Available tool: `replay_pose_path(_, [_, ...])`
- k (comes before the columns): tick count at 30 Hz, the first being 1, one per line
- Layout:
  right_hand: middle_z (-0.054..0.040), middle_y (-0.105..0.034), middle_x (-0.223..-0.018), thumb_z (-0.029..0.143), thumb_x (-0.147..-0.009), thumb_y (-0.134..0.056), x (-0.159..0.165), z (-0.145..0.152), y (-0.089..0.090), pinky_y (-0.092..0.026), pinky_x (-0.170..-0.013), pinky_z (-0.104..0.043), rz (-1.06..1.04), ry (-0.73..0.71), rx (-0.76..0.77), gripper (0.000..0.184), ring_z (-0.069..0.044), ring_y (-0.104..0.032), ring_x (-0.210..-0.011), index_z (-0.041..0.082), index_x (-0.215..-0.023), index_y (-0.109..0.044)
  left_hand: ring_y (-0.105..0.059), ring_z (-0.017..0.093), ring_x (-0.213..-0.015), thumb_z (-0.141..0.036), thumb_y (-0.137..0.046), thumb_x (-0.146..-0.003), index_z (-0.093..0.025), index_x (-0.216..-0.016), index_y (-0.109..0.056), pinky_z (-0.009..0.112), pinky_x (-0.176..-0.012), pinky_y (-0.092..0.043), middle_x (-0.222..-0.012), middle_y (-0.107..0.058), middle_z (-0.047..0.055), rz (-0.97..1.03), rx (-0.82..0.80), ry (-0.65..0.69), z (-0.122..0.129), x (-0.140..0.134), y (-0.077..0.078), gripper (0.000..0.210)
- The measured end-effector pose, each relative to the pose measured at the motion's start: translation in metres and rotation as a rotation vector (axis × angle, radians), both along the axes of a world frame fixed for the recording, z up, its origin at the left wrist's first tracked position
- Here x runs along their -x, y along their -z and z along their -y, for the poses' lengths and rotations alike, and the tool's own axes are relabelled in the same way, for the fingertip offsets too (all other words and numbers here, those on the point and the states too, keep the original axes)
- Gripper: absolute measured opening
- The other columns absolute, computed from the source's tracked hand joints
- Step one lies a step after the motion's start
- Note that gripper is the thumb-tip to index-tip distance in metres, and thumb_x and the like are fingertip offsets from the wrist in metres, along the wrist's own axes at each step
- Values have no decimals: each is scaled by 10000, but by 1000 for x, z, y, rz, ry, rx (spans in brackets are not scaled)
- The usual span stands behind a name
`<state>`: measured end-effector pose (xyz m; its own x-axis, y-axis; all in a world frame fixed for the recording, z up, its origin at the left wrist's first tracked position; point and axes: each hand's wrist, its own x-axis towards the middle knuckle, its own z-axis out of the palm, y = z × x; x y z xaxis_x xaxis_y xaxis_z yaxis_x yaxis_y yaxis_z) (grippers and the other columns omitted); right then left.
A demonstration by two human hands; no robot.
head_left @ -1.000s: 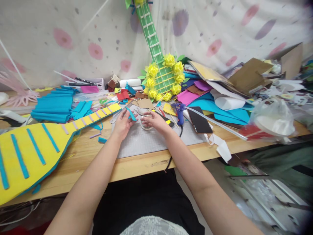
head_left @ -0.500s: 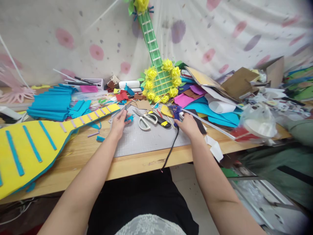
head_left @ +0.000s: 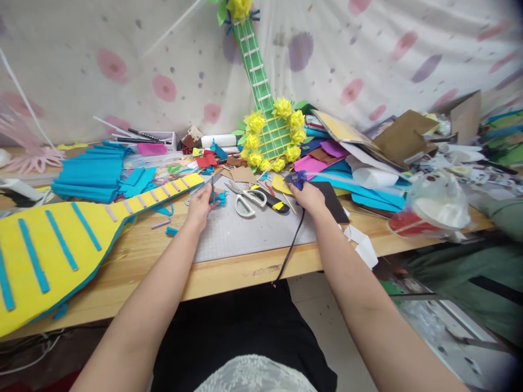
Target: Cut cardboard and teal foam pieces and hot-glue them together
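Note:
My right hand [head_left: 311, 198] is closed around a dark blue glue gun [head_left: 296, 178]. A long pale glue stick [head_left: 339, 178] sticks out from it toward the right, and its black cord [head_left: 292, 245] runs down over the table edge. My left hand [head_left: 199, 208] pinches a thin blue strip [head_left: 212, 189] between thumb and fingers, above the grey cutting mat [head_left: 245, 239]. Close beside its fingertips is a crumpled blue scrap [head_left: 221, 199]. White-handled scissors [head_left: 245, 202] and a black and yellow utility knife [head_left: 274, 201] lie between my hands.
A yellow guitar-shaped cutout [head_left: 49, 250] with blue and purple strips lies at left. The green flower-trimmed guitar [head_left: 261, 81] leans at the back. Paper sheets [head_left: 359, 190] and a bagged red tub [head_left: 417, 218] crowd the right, near another person's sleeve [head_left: 500, 215].
My right hand has turned the glue gun, so its glue stick now points nearly level to the right instead of slanting down. The left hand stays almost in place. The view has shifted slightly.

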<state>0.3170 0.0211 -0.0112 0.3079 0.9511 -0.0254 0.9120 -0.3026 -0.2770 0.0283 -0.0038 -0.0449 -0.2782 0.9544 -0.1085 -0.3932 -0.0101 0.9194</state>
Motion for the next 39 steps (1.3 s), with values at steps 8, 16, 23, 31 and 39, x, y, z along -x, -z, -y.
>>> replay_pose_path(8, [-210, -641, -1067, 476, -834, -408, -8, -16, -22, -449, -782, -375, 37, -47, -1, 477, -315, -599, -1012, 99, -1033, -622, -637, 122, -722, -402, -688, -706, -139, -788, -638, 206, -581, -531, -796, -666, 53, 10, 26, -22, -1, 1, 0, 280])
replay_pose_path(16, [-140, -652, -907, 429, -787, -532, -14, -21, -40, -473, -697, -350, -278, -64, -183, 332, -244, -616, -830, 139, -933, -604, -628, 118, -695, -401, -720, -665, -142, -809, -649, 222, -598, -524, -743, -654, 30, -26, -3, -6, -2, 3, 2, 305])
replay_pose_path(23, [-35, -638, -765, 290, -749, -594, 33, -5, -35, -379, -466, -202, -1125, -420, -194, 193, -54, -462, -488, 146, -875, -570, -619, 113, -726, -375, -725, -654, -169, -846, -677, 217, -621, -518, -819, -669, 20, -50, -27, 7, -1, 4, 4, 285])
replay_pose_path(31, [32, -455, -437, 505, -763, -590, 82, 19, -44, -302, -423, -218, -851, -631, -65, 361, -69, -394, -417, 154, -694, -635, -619, 105, -719, -369, -710, -665, -185, -882, -693, 210, -630, -514, -831, -682, 17, -74, -28, 9, -2, 3, 4, 285])
replay_pose_path(39, [26, -459, -437, 487, -783, -579, 89, 16, -43, -318, -433, -238, -737, -612, -63, 342, -79, -393, -407, 160, -695, -625, -611, 77, -662, -96, -668, -667, -159, -869, -694, 194, -649, -492, -833, -698, 27, 93, 55, -55, -6, 4, 4, 213])
